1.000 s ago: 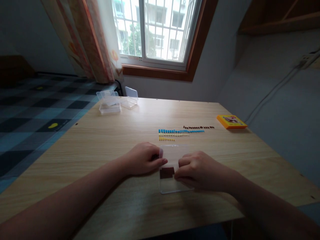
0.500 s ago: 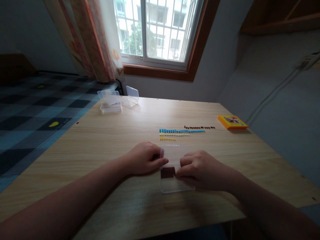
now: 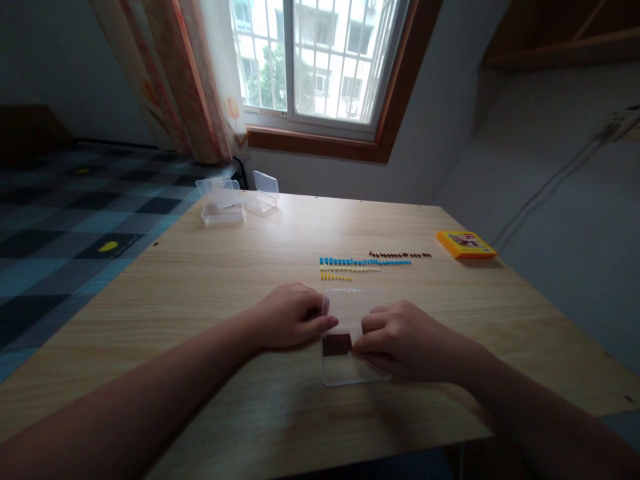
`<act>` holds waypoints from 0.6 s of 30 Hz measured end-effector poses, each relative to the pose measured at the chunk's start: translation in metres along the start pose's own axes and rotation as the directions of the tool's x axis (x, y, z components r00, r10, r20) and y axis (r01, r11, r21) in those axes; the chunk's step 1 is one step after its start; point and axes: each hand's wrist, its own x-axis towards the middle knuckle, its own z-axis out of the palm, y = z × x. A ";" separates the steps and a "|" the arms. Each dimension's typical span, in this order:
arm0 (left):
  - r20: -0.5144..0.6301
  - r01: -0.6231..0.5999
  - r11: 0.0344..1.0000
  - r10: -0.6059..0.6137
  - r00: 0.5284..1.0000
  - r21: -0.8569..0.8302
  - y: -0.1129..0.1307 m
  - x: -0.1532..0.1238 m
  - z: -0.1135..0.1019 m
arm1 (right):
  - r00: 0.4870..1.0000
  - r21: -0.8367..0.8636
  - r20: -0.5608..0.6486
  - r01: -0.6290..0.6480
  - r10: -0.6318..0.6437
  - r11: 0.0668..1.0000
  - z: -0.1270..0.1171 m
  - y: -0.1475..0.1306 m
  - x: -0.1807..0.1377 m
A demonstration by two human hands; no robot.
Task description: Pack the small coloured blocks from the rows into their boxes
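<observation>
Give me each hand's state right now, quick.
Left hand: closed on the edge of the clear box.
Right hand: curled beside brown pieces; grip can't be told.

Bare forearms [image 3: 193, 383] angled inward, left hand [image 3: 293, 317] half curled (thumb [image 3: 323, 324] extended), right hand [image 3: 395, 339] more tightly curled

Beyond the clear case [image 3: 353, 383], blue pieces [image 3: 336, 261] obstruct; tabletop [image 3: 210, 280] leftward is passable.

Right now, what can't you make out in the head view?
Head view:
Right hand: its own curled back hides anything it may grip.
Clear rectangular plastic case: right part covered by that hand.
Flat orange-yellow box: print too small.
Tiny blue pieces: too small for surface detail.
</observation>
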 end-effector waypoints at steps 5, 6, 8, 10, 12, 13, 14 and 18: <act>-0.005 -0.009 1.000 0.009 1.000 0.009 0.000 0.000 0.000 | 0.999 0.002 -0.037 0.007 -0.007 1.000 -0.002 -0.001 0.000; -0.005 -0.009 1.000 0.009 1.000 0.012 0.000 0.000 0.000 | 0.998 0.002 -0.060 0.019 -0.019 1.000 -0.004 -0.001 0.000; 0.000 -0.008 1.000 0.008 1.000 0.017 0.000 0.000 0.000 | 0.992 -0.007 -0.118 0.041 -0.042 0.999 -0.006 -0.001 -0.001; 0.007 -0.004 1.000 0.004 1.000 0.020 0.000 0.000 -0.001 | 0.980 -0.016 -0.186 0.065 -0.067 0.998 -0.009 -0.001 -0.002; 0.012 0.001 1.000 -0.001 1.000 0.018 0.001 0.000 -0.001 | 0.958 -0.021 -0.271 0.090 -0.092 0.996 -0.011 -0.001 -0.004; 0.012 0.002 1.000 -0.003 1.000 0.016 0.001 0.000 -0.002 | 0.937 -0.022 -0.332 0.106 -0.107 0.994 -0.012 0.000 -0.004; 0.012 0.003 1.000 -0.003 1.000 0.014 0.002 0.000 -0.002 | 0.906 -0.024 -0.406 0.122 -0.121 0.992 -0.013 0.001 -0.005; 0.017 0.002 1.000 -0.002 1.000 0.013 0.001 0.000 -0.002 | 0.663 -0.019 -0.745 0.086 -0.071 0.996 -0.015 0.014 -0.006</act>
